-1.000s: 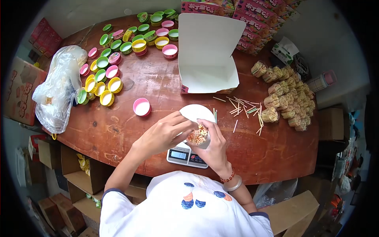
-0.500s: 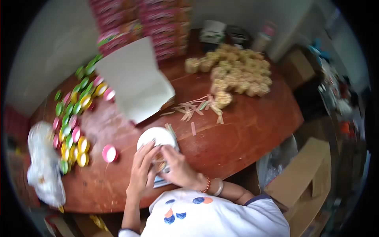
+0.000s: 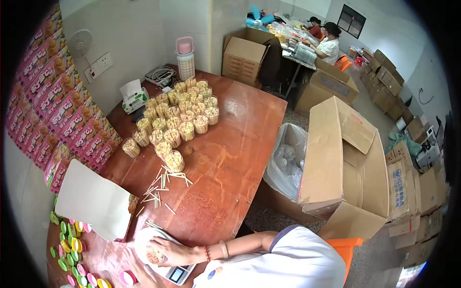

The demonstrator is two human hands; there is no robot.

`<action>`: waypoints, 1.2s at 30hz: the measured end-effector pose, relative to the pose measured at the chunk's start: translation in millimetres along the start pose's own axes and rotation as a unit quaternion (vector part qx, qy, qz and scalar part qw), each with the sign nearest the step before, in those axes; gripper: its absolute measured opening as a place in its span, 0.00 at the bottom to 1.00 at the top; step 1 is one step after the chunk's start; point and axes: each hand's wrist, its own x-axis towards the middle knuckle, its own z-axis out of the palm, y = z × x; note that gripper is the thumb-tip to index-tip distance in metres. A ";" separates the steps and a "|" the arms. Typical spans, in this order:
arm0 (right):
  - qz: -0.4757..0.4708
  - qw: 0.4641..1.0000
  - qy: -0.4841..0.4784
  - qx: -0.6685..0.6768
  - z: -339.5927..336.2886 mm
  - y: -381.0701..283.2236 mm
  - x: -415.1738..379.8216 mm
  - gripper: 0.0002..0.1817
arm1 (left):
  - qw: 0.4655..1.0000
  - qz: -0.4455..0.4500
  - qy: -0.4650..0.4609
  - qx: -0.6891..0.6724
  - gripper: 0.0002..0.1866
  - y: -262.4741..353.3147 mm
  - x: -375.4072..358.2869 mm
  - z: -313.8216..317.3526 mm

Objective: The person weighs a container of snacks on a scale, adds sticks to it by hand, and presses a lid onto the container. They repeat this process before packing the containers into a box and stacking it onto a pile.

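On a white digital scale [image 3: 143, 237] at the table's near edge sits a round bundle of short sticks [image 3: 154, 255]. My right hand [image 3: 174, 252], with bracelets on its wrist, is closed around it from above. The scale's lit display [image 3: 176, 274] shows below my wrist. Partly cut off at the bottom of the view, my left hand [image 3: 144, 274] has its fingers stretched out beside a pink round lid [image 3: 127, 278]. Several loose sticks [image 3: 158, 189] lie beyond the scale, close to many stick bundles [image 3: 185, 113] standing upright on the table [image 3: 225, 163].
Green, yellow and pink lids [image 3: 72, 249] lie at left, beside an open box with a white flap [image 3: 96, 201]. Pink packages [image 3: 62, 96] are stacked behind. A bottle [image 3: 186, 60] stands at the back. Cardboard boxes [image 3: 345, 163] fill the right; co-workers [image 3: 329, 45] sit farther off.
My view has swung to the right, bringing the room and co-workers into sight. Both hands were together over the scale; now my left hand is apart, beside the pink lid.
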 end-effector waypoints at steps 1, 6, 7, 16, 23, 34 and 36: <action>0.027 0.999 -0.023 0.012 -5.3 -4.4 -1.7 0.49 | 0.996 -0.082 0.021 0.025 0.33 4.5 1.2 -11.8; -0.029 0.994 0.074 0.071 -54.7 -16.6 -6.7 0.47 | 0.948 -0.058 0.137 0.280 0.41 -180.6 -51.5 7.5; -0.010 0.995 0.089 0.050 -79.6 -29.6 -2.6 0.39 | 0.974 -0.125 0.116 0.149 0.39 -140.9 -49.6 11.0; 0.114 0.966 0.218 -0.078 -177.6 33.5 -8.8 0.14 | 0.954 -0.189 0.225 0.050 0.29 -112.6 -56.1 0.2; 0.196 0.968 0.126 -0.098 -164.0 49.9 13.2 0.16 | 0.894 -0.241 0.358 -0.118 0.34 -85.0 -76.5 -15.3; 0.103 0.958 -0.019 -0.267 -129.2 62.2 42.5 0.12 | 0.958 -0.182 0.206 -0.084 0.40 -35.3 -48.8 -26.9; 0.061 0.969 0.036 -0.239 -120.5 29.8 40.4 0.12 | 0.985 -0.104 0.134 -0.033 0.38 -25.1 -35.4 -33.2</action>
